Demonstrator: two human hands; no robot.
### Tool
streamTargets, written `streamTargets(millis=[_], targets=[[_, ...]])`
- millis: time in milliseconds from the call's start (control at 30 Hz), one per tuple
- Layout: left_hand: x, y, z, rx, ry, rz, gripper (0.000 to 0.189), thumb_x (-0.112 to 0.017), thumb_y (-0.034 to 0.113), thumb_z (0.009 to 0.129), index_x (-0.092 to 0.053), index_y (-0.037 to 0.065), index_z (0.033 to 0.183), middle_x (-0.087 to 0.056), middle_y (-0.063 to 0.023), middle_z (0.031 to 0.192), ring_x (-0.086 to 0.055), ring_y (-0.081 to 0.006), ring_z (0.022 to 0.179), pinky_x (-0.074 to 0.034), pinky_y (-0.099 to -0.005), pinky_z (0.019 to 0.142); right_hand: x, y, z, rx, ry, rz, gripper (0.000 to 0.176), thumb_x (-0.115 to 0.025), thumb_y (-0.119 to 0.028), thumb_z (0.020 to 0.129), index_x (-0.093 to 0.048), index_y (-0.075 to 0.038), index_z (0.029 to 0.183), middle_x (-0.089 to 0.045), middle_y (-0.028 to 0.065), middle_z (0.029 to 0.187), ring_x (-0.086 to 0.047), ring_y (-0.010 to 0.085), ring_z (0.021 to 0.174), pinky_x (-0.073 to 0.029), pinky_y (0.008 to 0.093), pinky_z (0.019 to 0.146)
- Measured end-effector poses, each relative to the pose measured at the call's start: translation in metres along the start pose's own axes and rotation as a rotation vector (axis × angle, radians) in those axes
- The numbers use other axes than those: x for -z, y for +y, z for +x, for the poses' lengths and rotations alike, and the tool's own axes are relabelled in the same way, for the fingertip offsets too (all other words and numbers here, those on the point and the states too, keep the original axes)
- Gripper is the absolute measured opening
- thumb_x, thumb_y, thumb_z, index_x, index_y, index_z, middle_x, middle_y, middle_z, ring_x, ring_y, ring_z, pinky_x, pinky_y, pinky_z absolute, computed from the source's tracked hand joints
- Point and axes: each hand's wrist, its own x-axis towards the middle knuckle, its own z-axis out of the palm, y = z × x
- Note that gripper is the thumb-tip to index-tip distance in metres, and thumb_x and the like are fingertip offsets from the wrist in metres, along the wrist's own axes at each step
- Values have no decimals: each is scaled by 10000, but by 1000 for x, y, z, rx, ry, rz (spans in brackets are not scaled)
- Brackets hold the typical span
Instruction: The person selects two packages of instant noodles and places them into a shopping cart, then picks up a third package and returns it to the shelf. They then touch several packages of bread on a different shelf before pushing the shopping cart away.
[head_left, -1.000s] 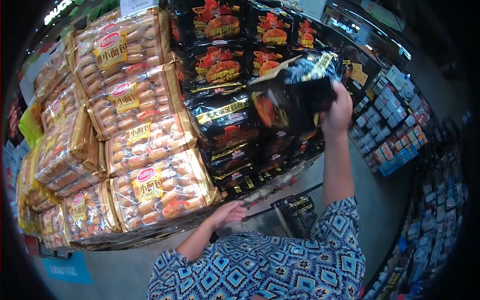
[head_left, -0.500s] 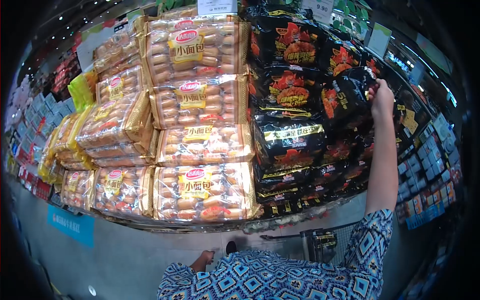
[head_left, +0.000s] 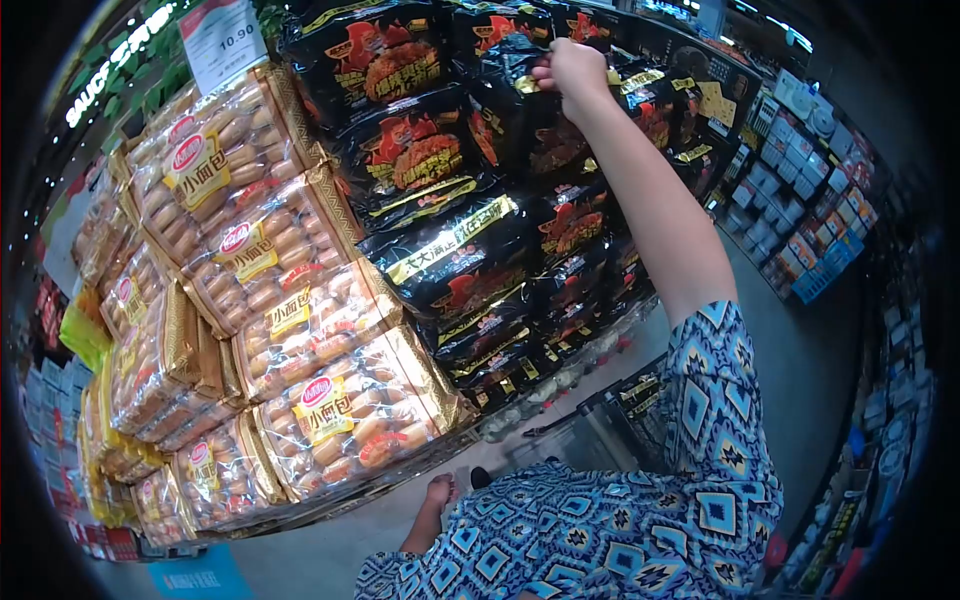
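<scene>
My right hand [head_left: 578, 78] reaches far out over the stacked goods, its fingers closed on the top edge of a black bag of instant noodles [head_left: 548, 128]. That bag rests against other glossy black noodle bags [head_left: 405, 150] printed with a red figure and a reddish dish. Part of its front lies in shadow, and the fingertips are partly hidden. Down by my body hangs my left hand [head_left: 440, 490], small in view, its fingers loosely curled with nothing visible in them. To the left of the black bags stand clear packs of small bread rolls [head_left: 325, 410] with gold edges.
A price card [head_left: 222, 45] reading 10.90 stands above the bread. Below the display, near my right side, is a dark cart or basket [head_left: 635, 400]. Shelves of boxed goods [head_left: 800, 190] line the right, beyond the grey floor [head_left: 770, 330].
My view has turned to the right and tilted, so the display sits further left and slanted. My right hand still grips the black noodle bag, which now sits closer against the stack.
</scene>
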Motion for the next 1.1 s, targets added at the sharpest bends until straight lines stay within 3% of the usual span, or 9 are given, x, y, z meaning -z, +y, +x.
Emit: streamTargets(millis=[233,400,500,633,700,767,833,933,1100], targets=[[8,-13,-6,27,18,104,301,-520,307,931,-557,77,1123,-603,-77,847,-572,-162,615,-462,-306,463,14,15,13,-156,-9,-90,209,-455,-148,893,-554,36,888,-612,101,751,-616,157,592,-495,272,497],[30,-24,-19,-121,-70,556,353,-525,333,928,-551,74,1166,-646,-105,908,-565,-170,609,-435,-300,473,22,-4,12,-121,-91,-54,229,-454,-151,902,-555,54,891,-618,110,739,-628,174,576,-509,280,470],[30,-20,-39,89,51,473,375,-525,358,926,-553,87,1185,-659,-104,958,-559,-170,641,-433,-319,509,17,-12,9,-65,-72,-111,266,-463,-169,920,-561,78,924,-645,137,778,-646,190,588,-520,282,470],[28,-15,-39,-80,-30,578,394,-505,369,939,-549,75,1198,-659,-89,994,-554,-175,724,-457,-349,596,10,6,9,-217,-132,-229,255,-466,-177,913,-578,51,941,-654,120,845,-648,194,650,-543,294,559],[19,-10,-38,13,7,344,386,-497,352,943,-547,69,1201,-653,-98,1023,-576,-184,747,-472,-350,619,10,23,9,-89,-223,-269,251,-491,-167,898,-627,42,864,-663,110,850,-644,176,682,-538,279,594],[18,-11,-39,-132,-12,438,379,-499,336,941,-547,70,1207,-647,-106,1039,-600,-197,797,-483,-355,639,6,32,10,-6,-232,-314,245,-509,-171,886,-647,30,862,-668,111,834,-647,203,708,-532,331,650],[14,-11,-35,-107,-35,308,376,-507,325,938,-540,70,1213,-643,-114,1052,-616,-211,812,-487,-363,639,15,29,-3,318,-225,-808,237,-530,-182,874,-655,19,894,-670,122,825,-648,262,742,-511,407,719],[3,-5,-42,18,33,196,398,-509,313,937,-519,46,1231,-647,-124,1045,-621,-217,791,-492,-357,637,32,51,-38,956,-39,-637,273,-597,-196,822,-612,15,995,-628,177,1051,-575,337,1011,-432,424,906],[14,-19,-54,-159,-18,418,426,-511,312,933,-523,-19,1202,-661,-142,990,-621,-254,812,-502,-382,682,70,87,-107,1022,-85,-870,703,-667,-300,802,-354,-21,1366,-300,292,1394,-306,443,1282,-243,520,1066]])
